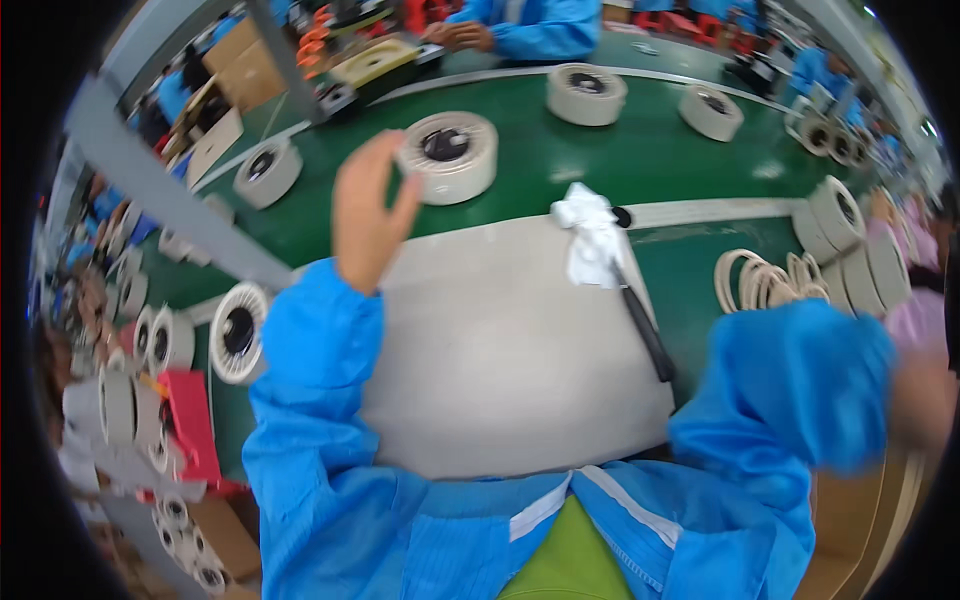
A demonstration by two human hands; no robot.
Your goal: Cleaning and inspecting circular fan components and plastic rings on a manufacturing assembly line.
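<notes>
- We see our left hand (368, 215) raised over the green belt (540, 160), fingers loosely spread and half open, nothing gripped
- Its fingertips sit right at the edge of a round cream spool (450, 155) with a dark centre; looks like touching or just short of it, we cannot tell which
- That spool lies flat on the belt just beyond the far edge of the grey work mat (500, 350)
- Our right hand (920, 400) is far out at the right rim, badly blurred; we cannot tell how open the fingers are or if they hold anything
- Both our arms are in blue sleeves (310, 400) coming up from the lower edge
- A white cloth (592, 235) lies bunched at the mat's far right corner, on top of the upper end of a black-handled tool (645, 330) that runs down the mat's right edge
- Loose cream rings (765, 280) lie on the green surface right of the tool
- More spools on the belt: one far centre (586, 93), one far right (711, 111), one far left (267, 172)
- Another spool (238, 332) stands on edge just left of the mat, beside our left sleeve
- Another person in blue (530, 30) has hands (462, 36) together at the far side of the belt
</notes>
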